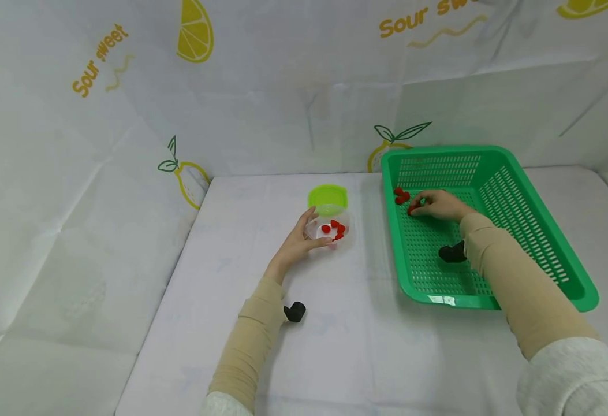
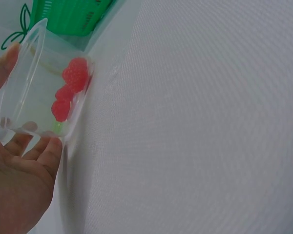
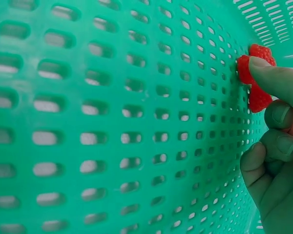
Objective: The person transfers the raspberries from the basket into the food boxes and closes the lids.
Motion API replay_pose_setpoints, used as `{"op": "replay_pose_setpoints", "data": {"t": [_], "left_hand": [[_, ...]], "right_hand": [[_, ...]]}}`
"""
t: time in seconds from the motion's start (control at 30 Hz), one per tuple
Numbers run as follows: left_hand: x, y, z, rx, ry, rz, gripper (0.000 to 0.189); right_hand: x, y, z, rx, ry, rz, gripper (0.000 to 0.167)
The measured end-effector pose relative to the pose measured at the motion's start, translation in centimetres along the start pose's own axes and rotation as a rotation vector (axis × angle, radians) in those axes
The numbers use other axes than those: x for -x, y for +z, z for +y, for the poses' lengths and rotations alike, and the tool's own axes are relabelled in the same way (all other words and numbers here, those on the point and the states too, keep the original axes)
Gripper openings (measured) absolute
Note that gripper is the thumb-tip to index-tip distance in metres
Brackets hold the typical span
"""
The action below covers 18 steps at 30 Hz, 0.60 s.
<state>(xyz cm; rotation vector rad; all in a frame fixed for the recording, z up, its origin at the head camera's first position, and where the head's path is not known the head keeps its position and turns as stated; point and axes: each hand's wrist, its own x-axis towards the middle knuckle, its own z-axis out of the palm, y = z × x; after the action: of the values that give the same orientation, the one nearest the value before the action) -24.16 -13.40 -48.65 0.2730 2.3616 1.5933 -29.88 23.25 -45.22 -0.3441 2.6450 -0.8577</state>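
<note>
My left hand grips a clear plastic cup from its left side, thumb and fingers curled round the wall. Inside the cup lie several red raspberries, near its bottom. Over in the green basket, my right hand pinches a red raspberry between thumb and fingers, close above the perforated floor. A small cluster of raspberries sits just left of those fingertips, against the basket's left wall. In the right wrist view the fingers mostly hide the pinched raspberry, while the clustered raspberries show behind the thumb.
The green basket stands on the right of the white-covered table. A lime-green lid lies just behind the cup. White cloth printed with lemons hangs at the back and left.
</note>
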Motion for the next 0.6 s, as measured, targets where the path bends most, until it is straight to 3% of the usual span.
{"op": "replay_pose_setpoints", "data": {"t": [0.6], "left_hand": [[-0.2,-0.1,-0.3,-0.003,0.007,-0.009,0.09]], "right_hand": [[0.7,-1.1,-1.1,-0.077,-0.026,0.08,0.032]]}}
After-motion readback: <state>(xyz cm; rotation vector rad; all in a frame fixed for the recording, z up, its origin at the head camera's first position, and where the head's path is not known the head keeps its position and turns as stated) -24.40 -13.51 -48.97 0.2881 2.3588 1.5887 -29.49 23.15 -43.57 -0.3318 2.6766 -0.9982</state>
